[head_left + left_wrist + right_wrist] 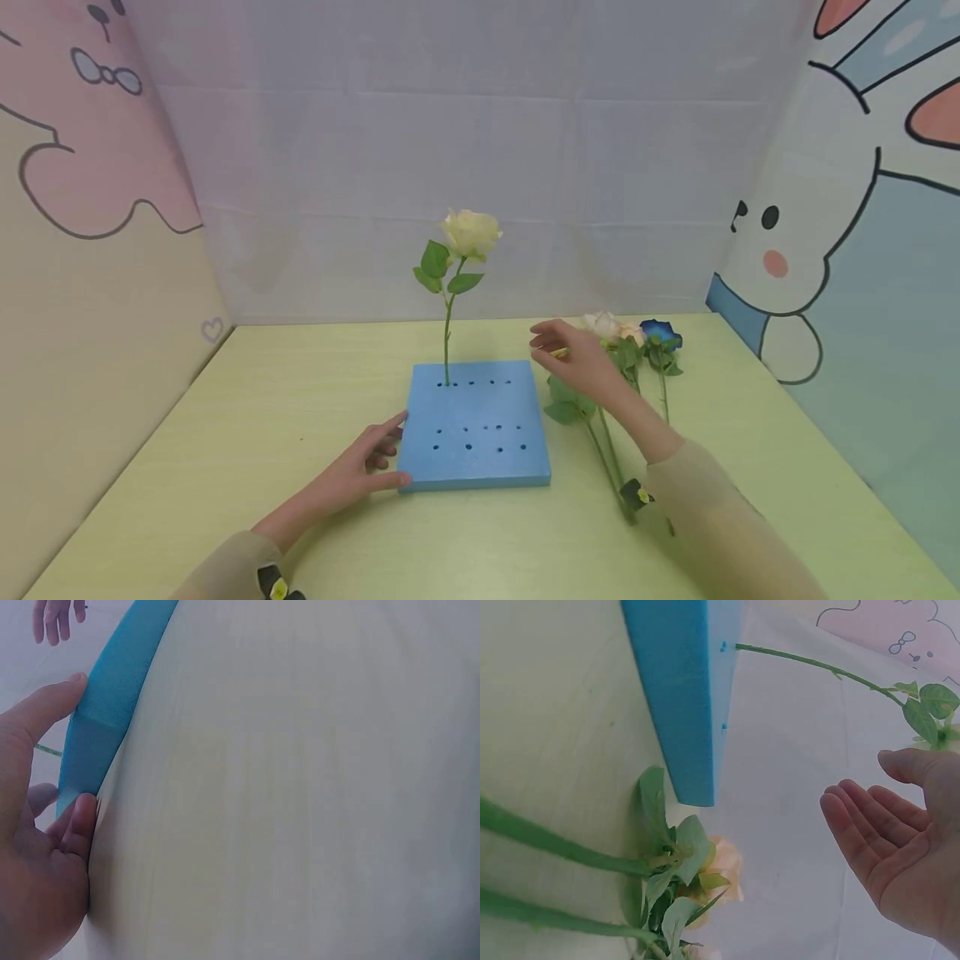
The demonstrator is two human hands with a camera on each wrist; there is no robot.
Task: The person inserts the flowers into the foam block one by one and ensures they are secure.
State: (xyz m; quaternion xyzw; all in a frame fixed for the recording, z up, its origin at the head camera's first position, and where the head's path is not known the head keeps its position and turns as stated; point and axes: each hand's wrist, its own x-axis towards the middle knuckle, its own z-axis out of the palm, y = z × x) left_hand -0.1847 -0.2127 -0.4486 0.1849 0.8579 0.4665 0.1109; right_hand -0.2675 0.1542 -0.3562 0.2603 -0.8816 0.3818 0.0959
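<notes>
A white rose (471, 236) with green leaves stands upright, its stem in a back-row hole of the blue board (480, 408). My left hand (360, 467) lies at the board's left side, thumb at the near left corner and fingertips against the edge. In the left wrist view, the thumb and fingers touch the board's blue side (112, 697). My right hand (573, 354) is raised to the right of the board, holding nothing. The right wrist view has this hand (900, 840) with loosely bent fingers, near the standing stem (817, 664).
Several cut roses lie on the table to the board's right, among them a pale one (602, 324), a peach one (726, 868) and a blue one (662, 332). Their stems stretch toward the right sleeve (720, 508). Behind the table (225, 417) hangs a pale backdrop (465, 150).
</notes>
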